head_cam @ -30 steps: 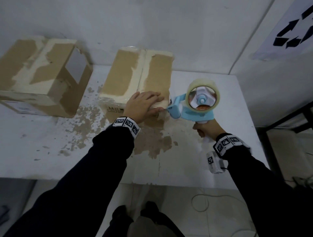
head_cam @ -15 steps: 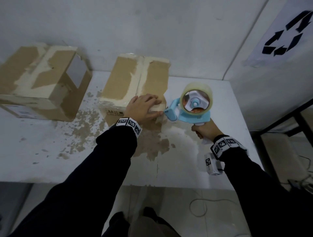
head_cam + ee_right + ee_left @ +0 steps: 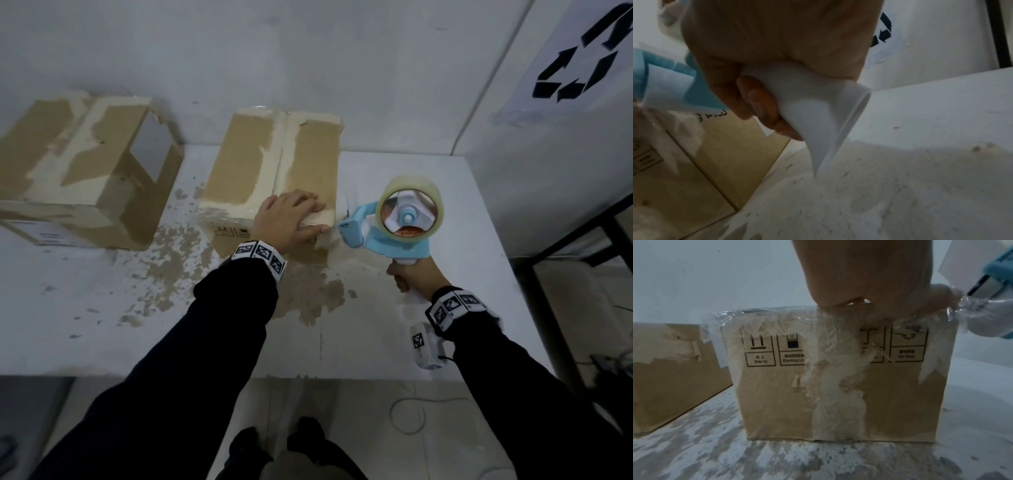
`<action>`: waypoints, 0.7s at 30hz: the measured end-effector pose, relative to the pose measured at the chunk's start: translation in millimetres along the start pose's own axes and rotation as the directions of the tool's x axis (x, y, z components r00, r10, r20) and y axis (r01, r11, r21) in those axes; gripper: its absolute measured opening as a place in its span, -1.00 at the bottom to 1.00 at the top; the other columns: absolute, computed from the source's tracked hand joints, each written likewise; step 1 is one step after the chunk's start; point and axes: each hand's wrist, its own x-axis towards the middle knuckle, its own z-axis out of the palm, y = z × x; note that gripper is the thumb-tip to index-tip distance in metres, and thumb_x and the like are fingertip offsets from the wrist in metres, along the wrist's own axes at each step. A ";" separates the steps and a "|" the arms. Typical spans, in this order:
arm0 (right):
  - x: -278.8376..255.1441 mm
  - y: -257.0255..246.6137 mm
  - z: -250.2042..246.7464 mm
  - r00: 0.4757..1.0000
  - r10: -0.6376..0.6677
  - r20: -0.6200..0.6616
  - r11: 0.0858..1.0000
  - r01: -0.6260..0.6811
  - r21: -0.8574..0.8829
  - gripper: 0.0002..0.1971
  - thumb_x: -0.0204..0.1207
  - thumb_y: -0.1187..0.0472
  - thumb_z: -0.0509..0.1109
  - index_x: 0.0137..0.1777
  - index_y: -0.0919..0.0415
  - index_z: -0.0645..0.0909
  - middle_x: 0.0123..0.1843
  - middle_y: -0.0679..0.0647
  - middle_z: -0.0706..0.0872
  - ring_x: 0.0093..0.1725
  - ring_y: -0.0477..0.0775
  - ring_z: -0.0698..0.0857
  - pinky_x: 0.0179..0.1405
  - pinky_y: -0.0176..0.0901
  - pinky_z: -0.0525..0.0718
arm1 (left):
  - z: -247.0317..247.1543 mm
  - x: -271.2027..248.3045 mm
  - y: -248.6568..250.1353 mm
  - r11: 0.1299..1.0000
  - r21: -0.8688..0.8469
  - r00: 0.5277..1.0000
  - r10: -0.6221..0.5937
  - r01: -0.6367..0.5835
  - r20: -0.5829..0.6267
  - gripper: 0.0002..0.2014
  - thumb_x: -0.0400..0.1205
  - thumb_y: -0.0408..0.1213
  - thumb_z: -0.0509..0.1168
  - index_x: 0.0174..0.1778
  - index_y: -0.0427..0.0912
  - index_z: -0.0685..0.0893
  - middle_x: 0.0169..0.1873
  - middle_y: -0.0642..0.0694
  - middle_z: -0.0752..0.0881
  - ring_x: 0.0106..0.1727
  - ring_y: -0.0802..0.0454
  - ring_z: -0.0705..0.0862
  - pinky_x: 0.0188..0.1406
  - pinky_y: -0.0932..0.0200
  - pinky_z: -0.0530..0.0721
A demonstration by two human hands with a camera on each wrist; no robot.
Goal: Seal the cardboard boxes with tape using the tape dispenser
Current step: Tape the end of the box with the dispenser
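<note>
A worn cardboard box (image 3: 274, 164) with torn tape scars stands mid-table. My left hand (image 3: 291, 219) lies flat on its near right corner, and the thumb presses clear tape over the front top edge (image 3: 937, 293). In my right hand (image 3: 411, 277) is the white handle (image 3: 818, 105) of the blue tape dispenser (image 3: 394, 222), fingers curled round it. Its head touches the box's right corner, and crumpled clear tape (image 3: 972, 308) runs from it to the box. A second box (image 3: 85, 171) stands at the left.
The white table (image 3: 85, 325) is stained with brown patches around the boxes. A wall runs close behind both boxes, with a recycling sign (image 3: 582, 58) at the right. A black metal frame (image 3: 582, 240) stands beyond the table's right edge.
Almost nothing has moved. The dispenser head stays at the box's near right corner and my left hand stays on the box top. Only the head view has shifted a little.
</note>
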 end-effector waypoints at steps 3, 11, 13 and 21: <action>-0.4 -2.5 1.7 0.999 -0.037 -0.003 0.998 0.037 -0.045 -0.65 0.37 0.54 0.34 -0.50 0.22 0.34 -0.61 0.15 0.44 -0.72 -0.02 0.37 -0.53 -0.17 0.41 | -0.5 -1.5 1.3 1.000 0.013 1.000 -0.001 0.001 0.003 -0.51 0.54 0.27 0.17 0.33 0.14 0.53 0.38 0.16 0.47 0.38 0.09 0.46 0.37 0.00 0.33; 3.9 -11.1 -5.6 0.965 -0.258 -0.046 0.915 0.229 -0.331 -0.65 0.36 0.47 0.37 -0.41 0.02 0.37 -0.42 -0.07 0.56 -0.44 -0.15 0.52 -0.40 -0.25 0.50 | -2.0 -1.3 3.8 1.000 0.013 1.000 -0.010 0.010 0.007 -0.57 0.55 0.21 0.20 0.26 0.09 0.55 0.38 0.12 0.48 0.37 0.03 0.46 0.36 -0.03 0.30; 7.5 -17.0 -11.9 0.963 -0.267 -0.021 0.888 0.237 -0.395 -0.67 0.35 0.44 0.37 -0.42 0.01 0.37 -0.40 -0.03 0.59 -0.41 -0.05 0.56 -0.34 -0.15 0.55 | -1.6 -1.1 5.3 1.000 0.017 1.000 -0.014 0.014 0.010 -0.57 0.55 0.21 0.20 0.23 0.07 0.55 0.39 0.11 0.48 0.37 0.02 0.47 0.35 -0.03 0.30; 3.1 -23.1 -26.7 0.949 -0.310 0.057 0.848 0.304 -0.434 -0.61 0.33 0.52 0.38 -0.42 0.01 0.37 -0.42 -0.06 0.55 -0.40 0.02 0.57 -0.35 -0.13 0.52 | -4.8 -0.1 3.6 1.000 0.019 1.000 0.006 -0.006 0.012 -0.53 0.53 0.24 0.20 0.24 0.05 0.56 0.37 0.10 0.50 0.35 0.01 0.49 0.28 0.00 0.34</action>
